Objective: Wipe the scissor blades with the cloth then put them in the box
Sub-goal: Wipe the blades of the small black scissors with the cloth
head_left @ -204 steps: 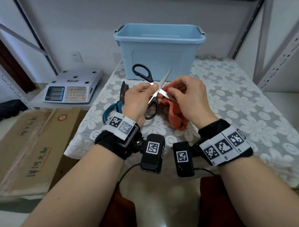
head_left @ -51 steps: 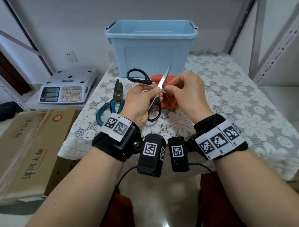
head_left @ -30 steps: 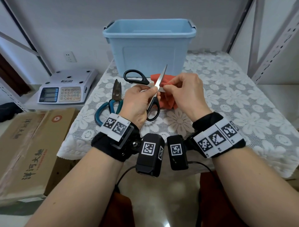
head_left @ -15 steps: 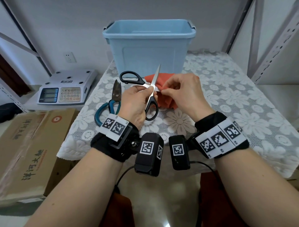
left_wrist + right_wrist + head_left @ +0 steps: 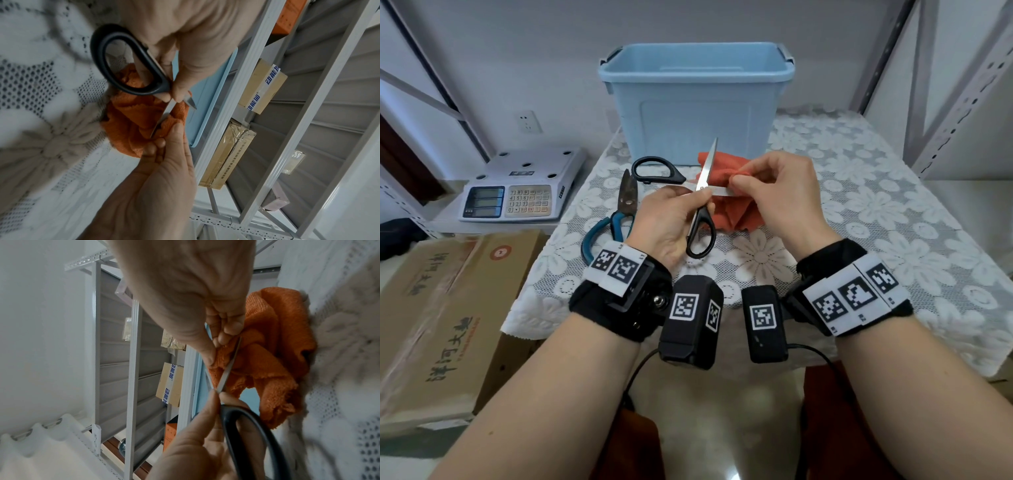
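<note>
Black-handled scissors (image 5: 700, 192) (image 5: 131, 68) (image 5: 228, 369) are spread wide apart above the table. My left hand (image 5: 671, 219) (image 5: 185, 48) pinches them at the pivot. One blade points up and away, the other runs right into the orange cloth (image 5: 736, 209) (image 5: 131, 123) (image 5: 273, 353). My right hand (image 5: 780, 195) (image 5: 207, 321) pinches the cloth around that blade with thumb and fingers. The rest of the cloth hangs to the lace tablecloth. The light blue box (image 5: 695, 102) stands without a lid just behind the hands.
Teal-handled shears (image 5: 616, 212) lie on the table (image 5: 893, 219) left of my left hand. A white scale (image 5: 520, 188) sits on a lower shelf to the left, cardboard boxes (image 5: 441, 315) below it. Metal rack posts (image 5: 962, 85) rise at the right.
The scissors have turned: the upper handle swung left and down, and one blade now lies level toward the right. My right hand slid the cloth out along that blade.
</note>
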